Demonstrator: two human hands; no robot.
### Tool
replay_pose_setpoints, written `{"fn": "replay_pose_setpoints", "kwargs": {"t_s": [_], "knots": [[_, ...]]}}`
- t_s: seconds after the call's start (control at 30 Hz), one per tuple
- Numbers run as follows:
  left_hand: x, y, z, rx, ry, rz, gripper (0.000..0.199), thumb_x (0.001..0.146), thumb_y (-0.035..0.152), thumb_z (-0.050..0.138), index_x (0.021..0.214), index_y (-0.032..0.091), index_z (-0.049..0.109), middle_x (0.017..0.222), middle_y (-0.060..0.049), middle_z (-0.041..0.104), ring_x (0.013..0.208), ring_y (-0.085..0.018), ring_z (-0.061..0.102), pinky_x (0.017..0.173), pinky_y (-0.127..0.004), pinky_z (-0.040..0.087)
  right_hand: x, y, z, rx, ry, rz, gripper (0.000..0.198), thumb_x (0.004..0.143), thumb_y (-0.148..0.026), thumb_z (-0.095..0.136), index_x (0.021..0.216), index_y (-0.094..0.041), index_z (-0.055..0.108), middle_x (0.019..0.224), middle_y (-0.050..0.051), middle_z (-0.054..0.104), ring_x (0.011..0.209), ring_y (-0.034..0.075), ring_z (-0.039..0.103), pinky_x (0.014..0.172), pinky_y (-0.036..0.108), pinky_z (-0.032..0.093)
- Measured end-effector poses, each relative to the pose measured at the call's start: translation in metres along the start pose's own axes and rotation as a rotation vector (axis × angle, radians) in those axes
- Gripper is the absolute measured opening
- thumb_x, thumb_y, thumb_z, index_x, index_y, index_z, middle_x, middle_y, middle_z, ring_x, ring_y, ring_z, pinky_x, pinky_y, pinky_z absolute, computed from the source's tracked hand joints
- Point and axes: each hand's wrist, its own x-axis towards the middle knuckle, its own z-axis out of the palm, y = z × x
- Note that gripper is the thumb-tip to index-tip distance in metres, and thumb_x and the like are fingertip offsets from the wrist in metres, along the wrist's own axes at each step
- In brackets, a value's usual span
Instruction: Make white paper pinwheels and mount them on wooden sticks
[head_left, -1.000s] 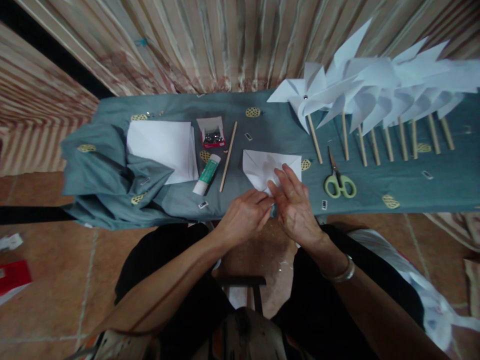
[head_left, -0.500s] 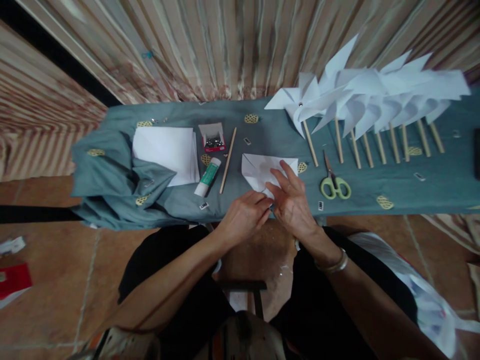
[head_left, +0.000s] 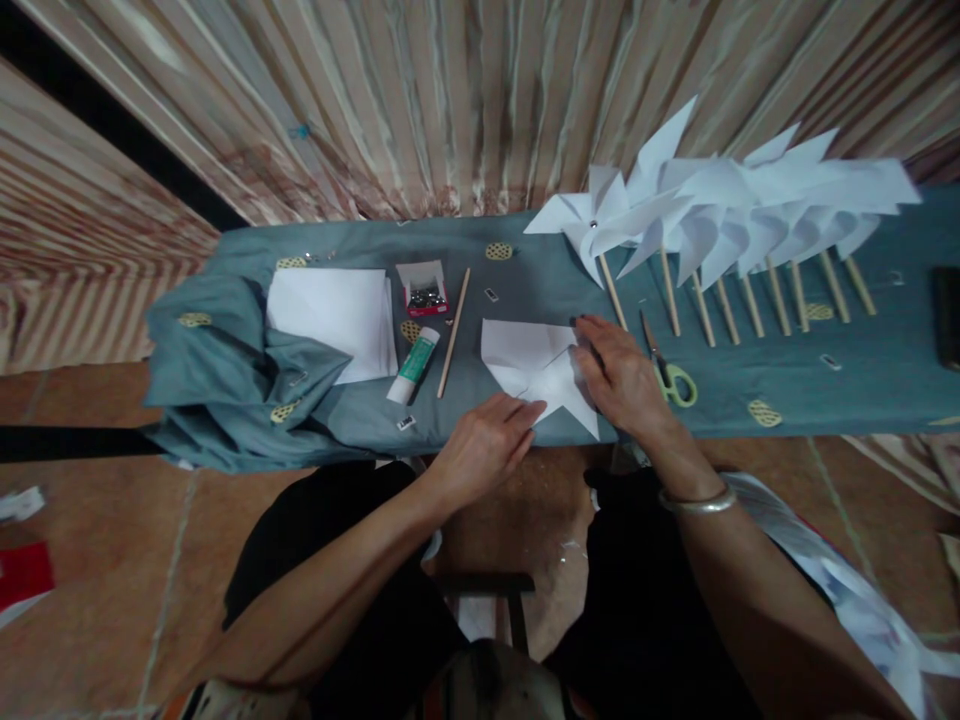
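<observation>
A white sheet of paper (head_left: pixel 517 345), cut in from its corners, lies near the front edge of the cloth-covered table. At its lower left side my left hand (head_left: pixel 484 445) is closed, pinching the paper with thumb and fingers. My right hand (head_left: pixel 622 375), a bangle on its wrist, has bent fingers gripping the upper right corner. One pointed flap sticks out toward me between the hands. Scissors with green handles (head_left: pixel 679 385) lie just right of my right hand, partly covered by it.
Left of the paper are a wooden stick (head_left: pixel 454 335), a glue stick (head_left: pixel 414 365), a small red box of metal pins (head_left: pixel 426 290) and stacked white paper (head_left: pixel 330 315). Several white paper pinwheels (head_left: pixel 592 222) on sticks line the back right. A striped curtain (head_left: pixel 480 100) hangs behind.
My right hand has moved right, from the paper's middle to its upper right corner. The cut flap at the front now shows. My left hand stays at the lower left side.
</observation>
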Motion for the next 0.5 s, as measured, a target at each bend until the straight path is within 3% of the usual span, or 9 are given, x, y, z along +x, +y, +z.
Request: {"fn": "replay_pose_setpoints", "kwargs": {"t_s": [0.13,0.27,0.37,0.5], "knots": [[-0.002,0.000,-0.001,0.010,-0.005,-0.001,0.034,0.095,0.015,0.049,0.129,0.014,0.053,0.101,-0.009,0.068,0.095,-0.020,0.064,0.084,-0.035,0.056,0.005,0.000,-0.008,0.073,0.026,0.034,0.039,0.093,-0.036,0.049,0.121,-0.017,0.068,0.123,0.014,0.070,0.118,0.029,0.064,0.105,0.049,0.048],[-0.004,-0.002,-0.006,0.051,0.015,0.023,0.034,0.095,0.014,0.047,0.128,0.012,0.054,0.097,-0.009,0.068,0.092,-0.020,0.064,0.081,-0.034,0.056,0.006,0.004,-0.016,0.133,0.057,0.166,0.036,0.088,-0.040,0.057,0.114,-0.020,0.073,0.110,0.010,0.076,0.094,0.026,0.071,0.087,0.043,0.057],[-0.005,-0.004,-0.012,0.102,0.018,0.012,0.033,0.094,0.012,0.046,0.127,0.013,0.056,0.097,-0.008,0.068,0.090,-0.020,0.064,0.080,-0.034,0.055,0.004,0.007,-0.020,0.147,0.049,0.242,0.035,0.083,-0.042,0.063,0.109,-0.021,0.075,0.099,0.008,0.078,0.079,0.023,0.071,0.077,0.039,0.057],[-0.005,-0.010,-0.019,0.134,0.031,-0.012,0.034,0.093,0.008,0.047,0.125,0.012,0.058,0.097,-0.009,0.069,0.092,-0.021,0.064,0.084,-0.035,0.055,0.000,0.010,-0.022,0.283,-0.008,0.300,0.037,0.079,-0.041,0.067,0.108,-0.019,0.075,0.089,0.006,0.078,0.075,0.022,0.070,0.075,0.037,0.056]]}}
